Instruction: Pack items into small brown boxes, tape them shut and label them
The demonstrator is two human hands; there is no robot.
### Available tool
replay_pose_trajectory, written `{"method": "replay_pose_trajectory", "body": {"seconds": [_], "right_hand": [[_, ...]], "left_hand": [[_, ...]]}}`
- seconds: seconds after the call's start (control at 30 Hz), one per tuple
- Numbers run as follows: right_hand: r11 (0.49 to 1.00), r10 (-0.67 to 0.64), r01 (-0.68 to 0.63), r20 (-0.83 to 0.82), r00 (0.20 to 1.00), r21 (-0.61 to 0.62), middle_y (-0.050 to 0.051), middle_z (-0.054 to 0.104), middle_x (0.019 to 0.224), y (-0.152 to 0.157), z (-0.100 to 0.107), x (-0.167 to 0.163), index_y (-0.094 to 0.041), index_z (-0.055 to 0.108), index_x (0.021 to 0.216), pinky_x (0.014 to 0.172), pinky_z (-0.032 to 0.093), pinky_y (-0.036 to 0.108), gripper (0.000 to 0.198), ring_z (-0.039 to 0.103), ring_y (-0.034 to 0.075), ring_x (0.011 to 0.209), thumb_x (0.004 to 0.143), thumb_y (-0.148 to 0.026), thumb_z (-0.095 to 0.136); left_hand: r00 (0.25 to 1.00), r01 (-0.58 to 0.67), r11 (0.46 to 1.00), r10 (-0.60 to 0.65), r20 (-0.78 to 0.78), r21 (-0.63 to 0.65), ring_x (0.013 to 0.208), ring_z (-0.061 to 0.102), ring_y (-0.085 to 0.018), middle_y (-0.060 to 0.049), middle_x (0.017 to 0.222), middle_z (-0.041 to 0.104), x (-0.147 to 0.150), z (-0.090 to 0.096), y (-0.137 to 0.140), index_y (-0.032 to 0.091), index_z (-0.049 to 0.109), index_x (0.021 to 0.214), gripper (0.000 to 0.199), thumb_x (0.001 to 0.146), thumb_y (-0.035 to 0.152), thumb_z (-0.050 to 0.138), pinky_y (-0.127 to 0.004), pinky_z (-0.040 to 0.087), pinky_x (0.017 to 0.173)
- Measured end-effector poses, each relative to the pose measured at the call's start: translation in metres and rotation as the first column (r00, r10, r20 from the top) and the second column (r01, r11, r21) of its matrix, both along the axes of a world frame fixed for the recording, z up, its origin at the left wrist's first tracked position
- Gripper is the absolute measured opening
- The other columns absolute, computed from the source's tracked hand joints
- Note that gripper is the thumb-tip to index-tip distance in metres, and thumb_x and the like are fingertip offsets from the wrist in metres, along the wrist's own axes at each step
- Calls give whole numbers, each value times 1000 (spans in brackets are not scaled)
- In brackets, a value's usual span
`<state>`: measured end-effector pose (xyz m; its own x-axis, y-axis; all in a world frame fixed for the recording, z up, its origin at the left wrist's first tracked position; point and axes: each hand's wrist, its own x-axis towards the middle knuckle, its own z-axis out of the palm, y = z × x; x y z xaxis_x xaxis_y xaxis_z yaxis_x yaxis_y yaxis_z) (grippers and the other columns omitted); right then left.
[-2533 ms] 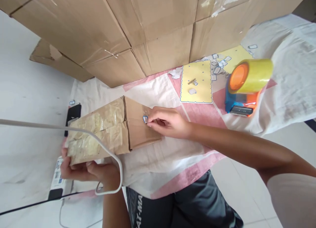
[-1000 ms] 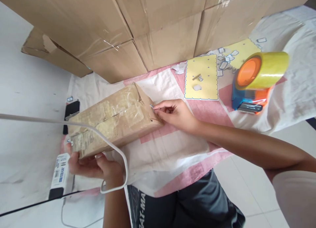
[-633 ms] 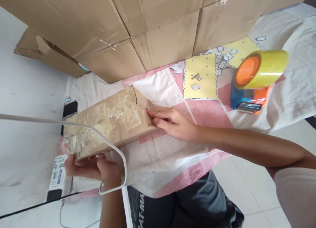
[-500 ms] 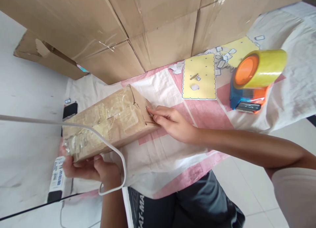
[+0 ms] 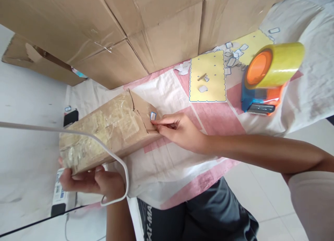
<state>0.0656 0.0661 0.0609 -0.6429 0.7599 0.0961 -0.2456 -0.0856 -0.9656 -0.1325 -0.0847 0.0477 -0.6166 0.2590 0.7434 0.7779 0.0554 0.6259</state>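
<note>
A long cardboard box (image 5: 104,129), patched with wrinkled clear tape, lies slantwise on the cloth. My left hand (image 5: 91,181) grips its near left corner, thumb and fingers bent around the edge. On the right end of the box is a small white label (image 5: 153,116) with a blue border. My right hand (image 5: 181,131) is closed in a pinch there, the index fingertip touching the label's lower edge and the thumb just below. Its other fingers are curled and partly hidden.
Large cardboard boxes (image 5: 167,35) stand along the back. A yellow sheet (image 5: 208,67) and loose labels (image 5: 236,54) lie to the right, beside a tape dispenser (image 5: 257,98) with a yellow tape roll (image 5: 287,63). A white cable (image 5: 104,143) crosses before the box.
My right fingertips have slid slightly down and left on the box end, and the blue-bordered label now shows above them. My left hand keeps its grip; the view has shifted a little.
</note>
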Motion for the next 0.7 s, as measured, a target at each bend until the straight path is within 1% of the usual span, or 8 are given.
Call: {"method": "replay_pose_trajectory", "body": {"seconds": [0.07, 0.17, 0.27, 0.37, 0.43, 0.5, 0.67, 0.7], "right_hand": [[1000, -25, 25, 1, 1000, 2, 4, 79, 91, 1, -1, -1, -16, 82, 94, 70, 52, 29, 17, 68, 16, 80, 88, -23, 67], [995, -92, 92, 11, 996, -30, 4, 78, 95, 7, 0, -3, -16, 78, 97, 73, 53, 28, 16, 67, 14, 79, 88, -20, 65], [989, -142, 143, 16, 990, -44, 3, 79, 97, 13, -1, -5, -18, 77, 97, 77, 53, 29, 15, 67, 13, 81, 90, -18, 64], [989, -144, 145, 46, 989, -30, 3, 79, 102, 15, -5, -7, -20, 81, 95, 80, 53, 30, 16, 67, 13, 83, 90, -21, 66], [991, -131, 133, 55, 990, -21, 4, 79, 102, 15, -9, -8, -21, 84, 98, 78, 53, 31, 18, 66, 13, 80, 90, -24, 69], [994, -112, 112, 40, 993, -17, 3, 79, 102, 13, -13, -8, -22, 85, 102, 80, 55, 31, 21, 67, 14, 83, 90, -24, 68], [998, 59, -58, 29, 998, -22, 0, 81, 106, 13, -17, -9, -24, 84, 113, 98, 57, 35, 40, 72, 16, 105, 88, -9, 56], [997, 75, -75, 30, 997, -26, 0, 81, 109, 14, -16, -9, -24, 83, 115, 101, 57, 35, 42, 72, 16, 108, 88, -7, 55]], "left_hand": [[1000, -5, 1000, 5, 24, 16, 151, 42, -31, -9, 151, 41, 0, 1, 1, 27, 29, 124, 64, 63, 36, 44, -58, 32, 127], [998, 12, 998, -16, 60, 69, 152, 41, -32, -9, 154, 40, -1, -1, 0, 26, 34, 125, 65, 62, 35, 46, -57, 34, 126], [997, 55, 994, -60, 43, 98, 151, 43, -31, -8, 153, 43, -4, -2, -3, 25, 37, 125, 66, 61, 32, 48, -58, 36, 124], [993, 116, 987, -120, 24, 109, 151, 43, -30, -9, 153, 46, -5, -3, -5, 24, 39, 126, 65, 62, 28, 48, -57, 36, 125], [992, 128, 986, -130, 6, 103, 152, 42, -30, -9, 153, 46, -5, -3, -5, 24, 40, 126, 64, 62, 26, 48, -58, 34, 127], [994, 110, 990, -112, 12, 86, 153, 40, -31, -9, 153, 45, -5, -3, -6, 24, 38, 126, 66, 61, 26, 47, -59, 32, 128], [993, 37, 998, -41, 113, 41, 154, 35, -37, -11, 159, 34, -1, -2, -7, 27, 31, 128, 73, 56, 29, 46, -63, 33, 124], [989, 24, 1000, -23, 144, -11, 156, 32, -38, -10, 162, 30, 0, 0, -7, 28, 28, 129, 76, 55, 30, 46, -64, 32, 124]]}}
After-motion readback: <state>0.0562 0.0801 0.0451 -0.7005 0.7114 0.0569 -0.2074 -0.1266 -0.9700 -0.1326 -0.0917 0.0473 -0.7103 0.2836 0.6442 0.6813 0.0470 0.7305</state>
